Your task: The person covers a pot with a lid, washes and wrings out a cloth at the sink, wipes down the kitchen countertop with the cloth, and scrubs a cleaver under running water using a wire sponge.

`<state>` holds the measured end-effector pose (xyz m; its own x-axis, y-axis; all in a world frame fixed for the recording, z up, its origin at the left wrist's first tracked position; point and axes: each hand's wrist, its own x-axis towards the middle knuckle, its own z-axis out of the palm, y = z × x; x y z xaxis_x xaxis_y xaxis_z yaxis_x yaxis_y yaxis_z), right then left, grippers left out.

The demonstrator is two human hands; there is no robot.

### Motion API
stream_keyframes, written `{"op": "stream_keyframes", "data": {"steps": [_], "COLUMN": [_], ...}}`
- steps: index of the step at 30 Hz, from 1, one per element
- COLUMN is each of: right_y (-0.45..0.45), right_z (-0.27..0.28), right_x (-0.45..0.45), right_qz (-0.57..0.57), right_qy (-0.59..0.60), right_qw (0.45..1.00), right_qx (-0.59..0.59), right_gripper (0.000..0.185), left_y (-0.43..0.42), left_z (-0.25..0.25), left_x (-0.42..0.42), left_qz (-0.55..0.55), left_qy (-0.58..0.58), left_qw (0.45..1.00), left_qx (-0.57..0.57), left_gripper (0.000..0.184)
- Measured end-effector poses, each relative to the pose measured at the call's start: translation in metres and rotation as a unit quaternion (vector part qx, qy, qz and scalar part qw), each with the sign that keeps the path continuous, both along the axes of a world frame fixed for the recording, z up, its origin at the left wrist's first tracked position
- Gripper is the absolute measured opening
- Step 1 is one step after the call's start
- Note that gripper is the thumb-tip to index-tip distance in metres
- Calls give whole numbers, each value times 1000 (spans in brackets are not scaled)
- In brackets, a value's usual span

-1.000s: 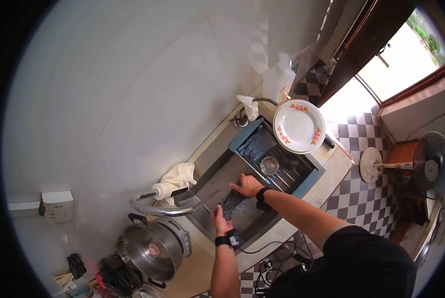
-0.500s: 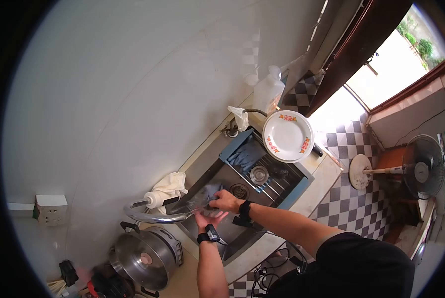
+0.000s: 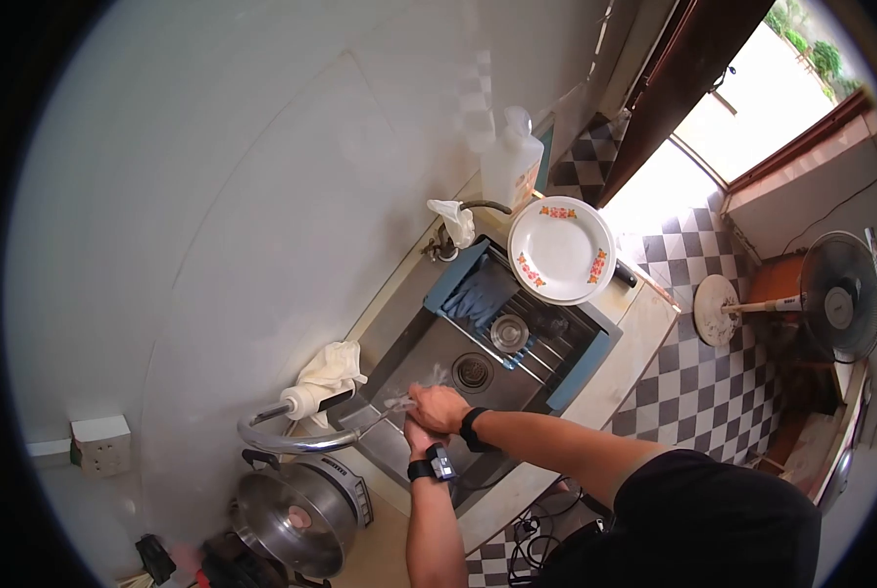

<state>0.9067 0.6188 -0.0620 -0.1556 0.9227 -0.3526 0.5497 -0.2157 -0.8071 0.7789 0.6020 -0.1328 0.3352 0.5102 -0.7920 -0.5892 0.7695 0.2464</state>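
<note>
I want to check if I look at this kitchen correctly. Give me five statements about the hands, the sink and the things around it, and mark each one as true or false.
1. The left hand and the right hand are close together over the sink. True.
2. Only one wrist wears a black band. False: the left wrist and the right wrist each wear one.
3. The plate is decorated with blue stripes. False: it is white with red-orange flowers.
4. A blue-grey bundle lies in the rack near a small round metal piece. True.
5. The floor is one plain colour. False: it is chequered, dark and light.
</note>
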Motion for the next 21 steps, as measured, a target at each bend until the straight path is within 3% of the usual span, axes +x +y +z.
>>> {"op": "stream_keyframes", "data": {"steps": [2,4,6,8,10,12,13,14,15,16,18,19,20,21], "right_y": [7,10,7,5,8,6,4,-1,-7,-14,-18,-21,-22,-20], "right_z": [-21,-34,-42,-60,-65,-52,-37,-31,-41,-21,-19,-23,-32,-42], "right_x": [1,3,8,20,35,42,42,37,26,25,30,31,31,30], "right_qz": [-1,-27,-189,-283,-323,-274,-210,-145,-66,-35,4,7,-129,-264], "right_qy": [-32,-27,-45,-45,26,117,161,205,196,246,123,125,90,53], "right_qw": [999,999,980,954,940,948,957,960,976,959,987,986,986,963], "right_qx": [0,-4,-52,-88,-104,-112,-117,-122,-74,-133,-107,-109,-62,-13], "right_gripper": [35,35,36,36,39,39,39,39,40,41,43,43,44,46], "left_y": [-3,-14,-17,-19,-24,-26,-16,-15,-12,-8,-2,-5,-4,-7], "left_z": [5,17,6,2,-3,-10,14,12,10,9,8,-4,0,7], "left_x": [2,9,-3,-14,-24,-31,-18,-21,-24,-28,-26,-28,-24,-21], "left_qz": [2,3,22,-37,-11,7,-1,1,32,60,52,5,-41,-5], "left_qy": [7,98,94,162,168,326,307,305,113,-83,-98,-11,77,81], "left_qw": [1000,995,995,986,985,943,941,942,987,992,992,1000,996,996], "left_qx": [-22,-5,-34,19,34,-68,-142,-142,-113,-80,-64,-19,27,21], "left_gripper": [50,50,44,42,46,53,62,62,65,68,58,50,42,28]}}
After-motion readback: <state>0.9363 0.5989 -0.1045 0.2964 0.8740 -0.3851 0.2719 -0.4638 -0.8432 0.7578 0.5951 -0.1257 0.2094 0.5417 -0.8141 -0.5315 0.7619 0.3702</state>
